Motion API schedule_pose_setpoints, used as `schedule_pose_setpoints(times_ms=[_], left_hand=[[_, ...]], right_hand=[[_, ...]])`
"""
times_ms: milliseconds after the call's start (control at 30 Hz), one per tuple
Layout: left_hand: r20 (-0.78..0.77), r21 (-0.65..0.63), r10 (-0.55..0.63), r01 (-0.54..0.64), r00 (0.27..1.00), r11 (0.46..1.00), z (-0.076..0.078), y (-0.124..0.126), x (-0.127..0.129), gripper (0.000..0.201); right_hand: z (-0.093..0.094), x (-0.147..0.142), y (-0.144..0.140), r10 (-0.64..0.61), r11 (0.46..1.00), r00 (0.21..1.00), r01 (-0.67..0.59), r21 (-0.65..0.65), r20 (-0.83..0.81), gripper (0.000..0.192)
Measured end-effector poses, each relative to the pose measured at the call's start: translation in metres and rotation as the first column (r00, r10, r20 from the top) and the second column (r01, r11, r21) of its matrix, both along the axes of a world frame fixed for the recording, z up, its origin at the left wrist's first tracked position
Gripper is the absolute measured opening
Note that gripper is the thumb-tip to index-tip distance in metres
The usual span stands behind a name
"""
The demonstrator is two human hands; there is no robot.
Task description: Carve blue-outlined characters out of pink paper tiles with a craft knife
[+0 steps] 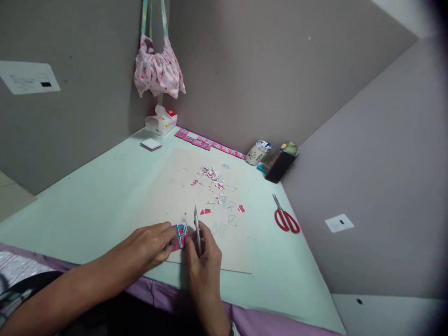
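Pink paper piece lies on the near edge of the beige mat. Left hand presses it flat, fingers close together. Just right, right hand grips a craft knife upright. Red scissors lie well right of the mat.

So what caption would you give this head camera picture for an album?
Left hand steadies a pink and blue paper piece on a board while right hand holds a craft knife; red scissors lie nearby.
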State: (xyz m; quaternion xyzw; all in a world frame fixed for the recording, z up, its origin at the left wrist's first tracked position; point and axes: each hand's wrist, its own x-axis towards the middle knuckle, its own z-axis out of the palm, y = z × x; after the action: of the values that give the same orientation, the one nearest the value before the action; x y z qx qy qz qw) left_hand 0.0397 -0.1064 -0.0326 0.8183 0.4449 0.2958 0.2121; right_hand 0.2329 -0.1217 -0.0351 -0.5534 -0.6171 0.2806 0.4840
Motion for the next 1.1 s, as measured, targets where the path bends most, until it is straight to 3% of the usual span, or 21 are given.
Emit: schedule_pose_setpoints(times_ms=[67, 200, 400, 567, 767, 1100], left_hand=[[0.023, -0.036, -0.020, 0.021, 1.000, 0.999, 0.009, 0.009, -0.006, 0.015], [0.134, 0.050, 0.128, -0.136, 0.983, 0.989, 0.020, 0.021, -0.008, 0.021], [0.031, 0.102, 0.197, -0.199, 0.980, 0.975, 0.002, 0.003, 0.011, 0.046], [-0.022, 0.118, 0.180, -0.176, 0.983, 0.977, -0.006, -0.003, 0.011, 0.041], [-0.025, 0.128, 0.165, -0.161, 0.986, 0.979, -0.006, -0.001, 0.010, 0.035], [-0.011, 0.097, 0.180, -0.178, 0.984, 0.979, -0.008, 0.000, 0.010, 0.037]], right_hand=[[0.000, 0.000, 0.000, -0.005, 1.000, 1.000, 0.005, 0.008, 0.004, 0.033], [0.002, 0.000, 0.000, 0.006, 1.000, 1.000, -0.006, -0.009, -0.002, 0.032], [0.013, 0.005, -0.003, -0.001, 0.999, 0.999, -0.001, 0.034, 0.040, 0.028], [0.014, 0.032, -0.017, -0.018, 0.970, 0.960, -0.051, 0.237, 0.279, 0.028], [0.001, 0.045, -0.040, 0.026, 0.958, 0.911, -0.141, 0.250, 0.411, 0.029], [-0.006, 0.041, -0.040, -0.054, 0.925, 0.842, -0.160, 0.344, 0.537, 0.029]])
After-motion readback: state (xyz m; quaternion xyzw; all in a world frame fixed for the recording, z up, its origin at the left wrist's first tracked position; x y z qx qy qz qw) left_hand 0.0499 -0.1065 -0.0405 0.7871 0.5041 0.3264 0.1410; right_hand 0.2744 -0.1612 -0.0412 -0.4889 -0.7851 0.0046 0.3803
